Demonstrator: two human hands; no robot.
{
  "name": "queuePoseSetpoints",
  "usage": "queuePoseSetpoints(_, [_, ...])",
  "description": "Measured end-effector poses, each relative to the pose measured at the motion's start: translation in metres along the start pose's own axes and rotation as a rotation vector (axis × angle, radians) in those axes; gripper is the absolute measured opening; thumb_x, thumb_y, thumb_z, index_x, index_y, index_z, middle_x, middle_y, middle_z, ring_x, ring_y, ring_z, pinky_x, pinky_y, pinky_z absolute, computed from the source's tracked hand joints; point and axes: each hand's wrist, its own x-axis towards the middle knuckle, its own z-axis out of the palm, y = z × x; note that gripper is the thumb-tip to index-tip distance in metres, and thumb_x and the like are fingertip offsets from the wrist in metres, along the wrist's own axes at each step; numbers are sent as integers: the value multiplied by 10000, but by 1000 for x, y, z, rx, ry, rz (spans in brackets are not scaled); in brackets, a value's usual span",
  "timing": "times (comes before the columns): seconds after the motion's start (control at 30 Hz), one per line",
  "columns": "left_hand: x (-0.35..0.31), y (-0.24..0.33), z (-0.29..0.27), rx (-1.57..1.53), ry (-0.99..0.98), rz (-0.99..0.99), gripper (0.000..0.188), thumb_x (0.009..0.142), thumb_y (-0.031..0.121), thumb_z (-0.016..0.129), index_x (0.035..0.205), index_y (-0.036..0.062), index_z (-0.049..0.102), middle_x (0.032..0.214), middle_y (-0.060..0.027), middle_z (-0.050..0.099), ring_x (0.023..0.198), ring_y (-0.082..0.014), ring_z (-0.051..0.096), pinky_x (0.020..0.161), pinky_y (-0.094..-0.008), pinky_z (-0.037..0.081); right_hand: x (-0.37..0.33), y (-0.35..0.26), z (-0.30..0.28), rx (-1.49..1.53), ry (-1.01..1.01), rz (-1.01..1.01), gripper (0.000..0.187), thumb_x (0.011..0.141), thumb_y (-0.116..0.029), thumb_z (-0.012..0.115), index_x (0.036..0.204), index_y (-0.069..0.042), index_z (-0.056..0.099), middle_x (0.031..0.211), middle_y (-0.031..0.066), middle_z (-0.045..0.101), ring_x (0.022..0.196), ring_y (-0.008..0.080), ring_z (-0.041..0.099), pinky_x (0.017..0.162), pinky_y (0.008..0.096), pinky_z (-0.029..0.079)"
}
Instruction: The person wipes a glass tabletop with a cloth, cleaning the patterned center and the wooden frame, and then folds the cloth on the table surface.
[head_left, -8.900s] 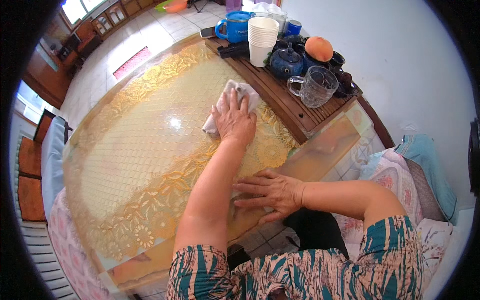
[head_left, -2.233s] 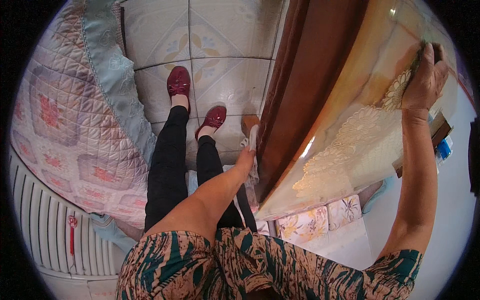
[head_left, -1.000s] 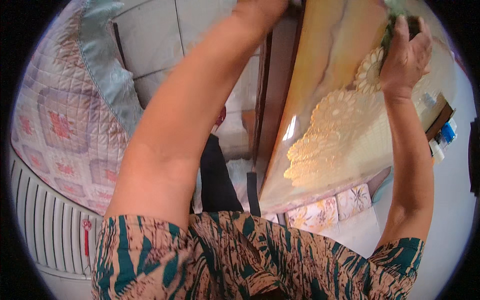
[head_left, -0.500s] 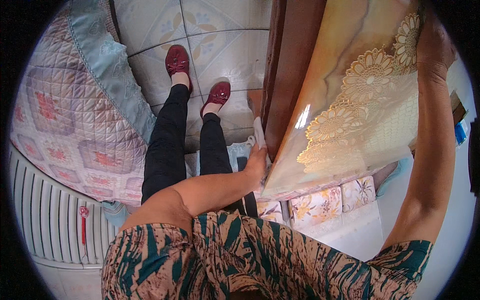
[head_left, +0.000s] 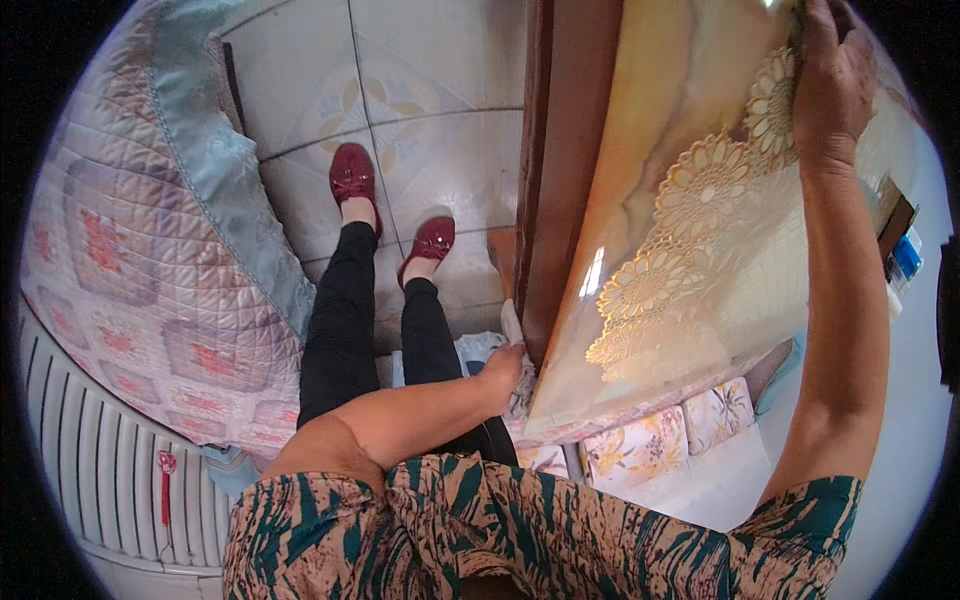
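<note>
1. The left hand (head_left: 503,372) has drawn back from its far stretch a second ago, gripping a bunched pale cloth (head_left: 511,323).
2. The cloth is beside the table's brown side (head_left: 563,200), so work centres nearer the body.
3. Right hand (head_left: 838,85) on the tabletop (head_left: 635,170); grip unclear.

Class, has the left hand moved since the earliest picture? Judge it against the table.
Yes: against the table, the left hand, holding a pale cloth, has gone from the patterned top down beside the brown side.
</note>
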Motion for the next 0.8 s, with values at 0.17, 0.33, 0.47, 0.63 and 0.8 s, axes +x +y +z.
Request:
queuePoseSetpoints(0.17, [-137,131,73,183,19,335,464,1000,255,372,1360,-36,406,1314,-196,517,1233,-295,464,1050,-370,326,-2,28,1,-277,46,-65,565,938,-496,463,1331,-91,492,1360,155,498,1274,332,434,1075,445,256])
queuePoseSetpoints(0.33, [-151,197,94,399,119,1093,456,1017,235,368,1404,-6,391,1398,-141,447,1268,-234,403,1090,-327,283,-3,20,5,-303,61,-54,633,925,-561,458,1374,-115,457,1428,137,441,1347,309,364,1116,481,164])
queuePoseSetpoints(0.47, [-166,267,112,651,276,1621,489,1012,205,392,1439,-24,320,1486,-203,308,1379,-319,269,1138,-361,215,-6,10,2,-334,-6,-28,695,905,-545,503,1402,-72,391,1448,161,368,1358,340,308,1074,502,200])
queuePoseSetpoints(0.63, [-184,368,143,526,107,1870,428,1011,189,405,1377,-33,389,1449,-235,362,1347,-381,326,1126,-387,249,-4,1,-5,-356,-81,5,708,911,-497,498,1430,-46,332,1482,175,309,1385,357,250,1051,503,202])
queuePoseSetpoints(0.8, [-235,438,167,507,-44,1806,346,1020,244,393,1260,22,503,1270,-186,510,1137,-294,512,974,-376,408,-2,-8,-8,-323,-144,54,740,903,-480,502,1454,-36,286,1511,197,258,1395,370,224,1045,508,189])
